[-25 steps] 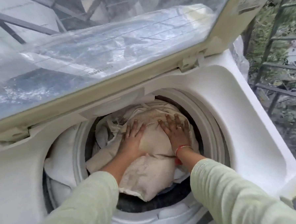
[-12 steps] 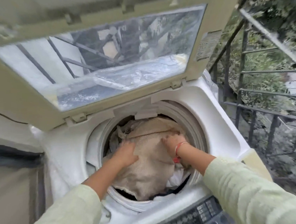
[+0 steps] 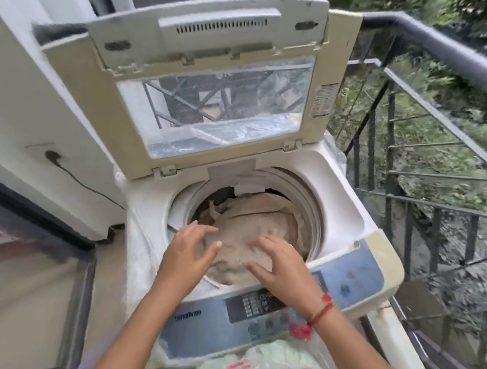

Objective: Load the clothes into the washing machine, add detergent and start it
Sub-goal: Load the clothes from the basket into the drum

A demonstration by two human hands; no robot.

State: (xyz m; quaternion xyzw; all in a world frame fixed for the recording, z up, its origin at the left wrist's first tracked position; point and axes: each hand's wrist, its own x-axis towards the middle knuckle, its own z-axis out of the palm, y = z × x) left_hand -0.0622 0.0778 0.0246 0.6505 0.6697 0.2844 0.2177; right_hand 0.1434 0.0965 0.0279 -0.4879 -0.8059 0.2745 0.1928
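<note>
The clothes (image 3: 251, 221), a beige heap, fill the drum of the washing machine (image 3: 345, 206) almost to its rim, and whatever lies beneath them is hidden. The left hand (image 3: 188, 254) and right hand (image 3: 283, 268) hover over the near edge of the opening, fingers spread wide and loosely bent, holding nothing. They are blurred, and I cannot tell whether the fingertips touch the cloth. The right wrist, tied with a red thread (image 3: 324, 308), covers part of the control panel (image 3: 258, 303), whose buttons are too smeared to read. The lid (image 3: 216, 41) stands up at the back, leaving the drum's mouth open towards the person. A wall (image 3: 29, 102) is near on the left and a dark railing (image 3: 441, 45) on the right.
</note>
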